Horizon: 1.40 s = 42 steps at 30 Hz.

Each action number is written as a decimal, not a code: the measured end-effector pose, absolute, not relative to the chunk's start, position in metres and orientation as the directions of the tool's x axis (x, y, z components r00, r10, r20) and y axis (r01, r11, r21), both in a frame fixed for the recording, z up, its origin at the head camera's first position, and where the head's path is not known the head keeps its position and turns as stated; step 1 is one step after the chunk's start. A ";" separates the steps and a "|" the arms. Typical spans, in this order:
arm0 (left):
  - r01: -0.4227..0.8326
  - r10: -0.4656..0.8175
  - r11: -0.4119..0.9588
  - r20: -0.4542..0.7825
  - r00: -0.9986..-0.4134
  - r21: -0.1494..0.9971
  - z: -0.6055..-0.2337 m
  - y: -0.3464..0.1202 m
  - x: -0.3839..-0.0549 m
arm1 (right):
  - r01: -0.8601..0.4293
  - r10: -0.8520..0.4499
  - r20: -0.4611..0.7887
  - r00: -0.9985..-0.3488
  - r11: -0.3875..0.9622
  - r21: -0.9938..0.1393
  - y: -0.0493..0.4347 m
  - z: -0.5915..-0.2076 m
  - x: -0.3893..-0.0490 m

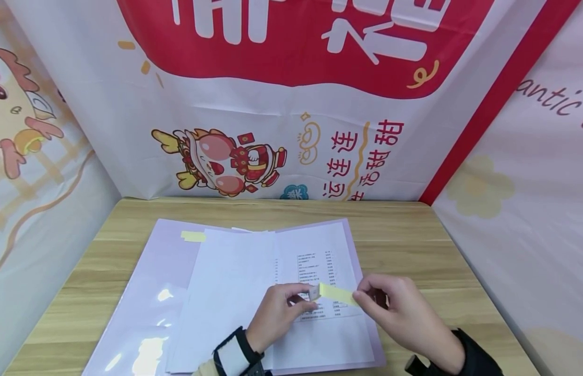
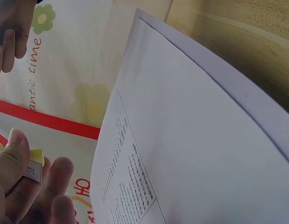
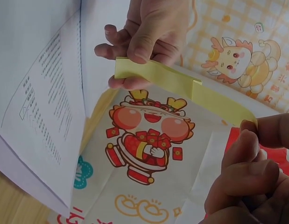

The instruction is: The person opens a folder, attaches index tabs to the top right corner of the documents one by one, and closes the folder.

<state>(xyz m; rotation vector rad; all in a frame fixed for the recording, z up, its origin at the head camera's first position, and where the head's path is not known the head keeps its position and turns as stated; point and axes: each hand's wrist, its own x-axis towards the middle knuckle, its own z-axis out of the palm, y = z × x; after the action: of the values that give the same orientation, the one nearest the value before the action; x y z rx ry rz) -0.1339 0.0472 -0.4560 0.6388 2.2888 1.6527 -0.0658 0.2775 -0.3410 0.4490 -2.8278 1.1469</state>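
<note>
My left hand [image 1: 274, 316] pinches a small pad of yellow sticky notes [image 2: 34, 170] between thumb and fingers, its pale printed backing facing the left wrist camera. From the pad, a yellow strip [image 1: 337, 294] stretches across to my right hand [image 1: 406, 313], whose thumb and index finger pinch its far end. The right wrist view shows two strip lengths overlapping partway along [image 3: 219, 105]. Both hands are above the right-hand page [image 1: 319, 339] of an open lilac folder [image 1: 131, 297]. That page bears a printed table, partly hidden behind the strip and fingers.
A yellow sticky note [image 1: 193, 236] sticks out from the upper left edge of the left-hand sheet [image 1: 221, 292]. The folder lies on a wood-grain table [image 1: 427, 250]. Printed cloths [image 1: 272, 104] with cartoon figures hang behind the table and at both sides.
</note>
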 end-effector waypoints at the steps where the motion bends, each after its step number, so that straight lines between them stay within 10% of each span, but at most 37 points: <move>1: 0.202 0.483 0.263 0.053 -0.874 0.943 -0.456 0.047 -0.134 | -0.288 -0.242 0.163 -0.956 0.683 -0.672 0.277 -0.341 -0.066; 42: 0.250 0.484 0.251 0.102 -0.869 0.935 -0.457 0.044 -0.132 | -0.206 -0.156 0.134 -0.979 0.698 -0.686 0.288 -0.346 -0.066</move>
<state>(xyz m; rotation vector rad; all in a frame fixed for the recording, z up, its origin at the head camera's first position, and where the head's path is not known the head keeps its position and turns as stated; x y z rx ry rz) -0.1317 0.0437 -0.4571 0.6901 2.3131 1.6673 -0.0657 0.2884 -0.3460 0.3026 -2.8339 1.1574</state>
